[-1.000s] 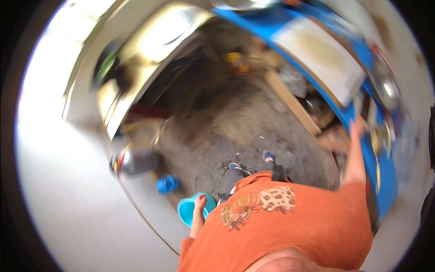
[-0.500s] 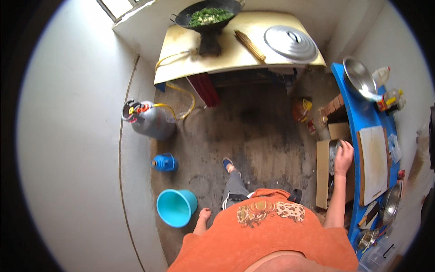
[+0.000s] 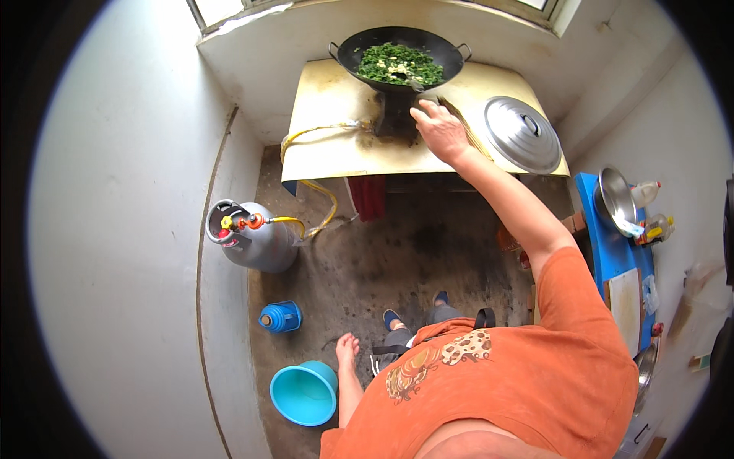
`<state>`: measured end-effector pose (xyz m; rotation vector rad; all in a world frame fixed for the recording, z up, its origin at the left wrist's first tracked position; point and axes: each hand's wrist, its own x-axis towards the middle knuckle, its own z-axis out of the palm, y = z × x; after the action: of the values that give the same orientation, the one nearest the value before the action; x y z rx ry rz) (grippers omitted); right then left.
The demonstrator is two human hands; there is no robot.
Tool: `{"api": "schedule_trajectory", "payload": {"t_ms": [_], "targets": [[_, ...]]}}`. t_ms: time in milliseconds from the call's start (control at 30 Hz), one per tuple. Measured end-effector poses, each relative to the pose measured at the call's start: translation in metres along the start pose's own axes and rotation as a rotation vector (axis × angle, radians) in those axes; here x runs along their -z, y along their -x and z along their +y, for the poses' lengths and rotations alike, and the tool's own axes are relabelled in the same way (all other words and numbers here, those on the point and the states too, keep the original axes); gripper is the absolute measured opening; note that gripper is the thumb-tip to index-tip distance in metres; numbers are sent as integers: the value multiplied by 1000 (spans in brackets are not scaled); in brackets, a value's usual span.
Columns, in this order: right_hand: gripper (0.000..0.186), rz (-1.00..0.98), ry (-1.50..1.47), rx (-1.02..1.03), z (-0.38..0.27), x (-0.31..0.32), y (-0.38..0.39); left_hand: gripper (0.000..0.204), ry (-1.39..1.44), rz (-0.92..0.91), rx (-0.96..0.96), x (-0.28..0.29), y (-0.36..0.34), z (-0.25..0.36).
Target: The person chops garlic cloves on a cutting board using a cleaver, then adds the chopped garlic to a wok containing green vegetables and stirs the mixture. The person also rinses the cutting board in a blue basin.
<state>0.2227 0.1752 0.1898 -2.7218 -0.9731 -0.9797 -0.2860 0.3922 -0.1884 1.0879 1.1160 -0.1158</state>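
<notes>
One hand, my right hand point(image 3: 442, 131), reaches over the front edge of the worktop point(image 3: 325, 103) toward a utensil point(image 3: 414, 83) at the near rim of the wok point(image 3: 397, 34); I can't tell whether it grips. The wok holds greens point(image 3: 388, 64) near the back edge, on a dark stand point(image 3: 395, 118), probably for heat. The lid point(image 3: 514, 145) lies near the right edge, leaving the greens reachable. My left hand point(image 3: 348, 350) hangs empty, fingers loose, beside the bucket point(image 3: 303, 398).

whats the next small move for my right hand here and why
Probably ease the right hand slightly toward the dark utensil at the wok's near rim. The hand is close beside it, though contact is unclear, and the utensil's other end seems to rest among the chopped greens.
</notes>
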Motion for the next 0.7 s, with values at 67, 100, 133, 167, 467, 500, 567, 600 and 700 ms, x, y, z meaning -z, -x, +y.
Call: {"api": "schedule_trajectory", "payload": {"t_ms": [67,100,133,167,467,500,567,600,700], "targets": [[23,-78,63,-29,8,-37,-34,20,-26,84,132,12,-1,-21],[21,-102,87,-38,11,-53,-48,18,-20,84,157,26,-2,-43],[20,-128,111,-48,17,-66,-61,16,-15,83,182,37,-3,-61],[23,-245,125,-82,26,-77,-71,16,-50,100,221,39,3,-67],[20,-572,128,-124,116,-114,-130,17,-221,153,353,8,-1,-50],[19,-606,164,-134,132,-109,-145,17,-202,155,348,-4,-9,-41],[17,-651,228,-125,183,-110,-164,17,-143,145,294,-33,-35,-18],[16,-659,245,-101,212,-114,-169,18,-110,142,255,-47,-55,-5],[16,-649,163,-7,256,-113,-170,18,27,140,179,-80,-104,9]]}}
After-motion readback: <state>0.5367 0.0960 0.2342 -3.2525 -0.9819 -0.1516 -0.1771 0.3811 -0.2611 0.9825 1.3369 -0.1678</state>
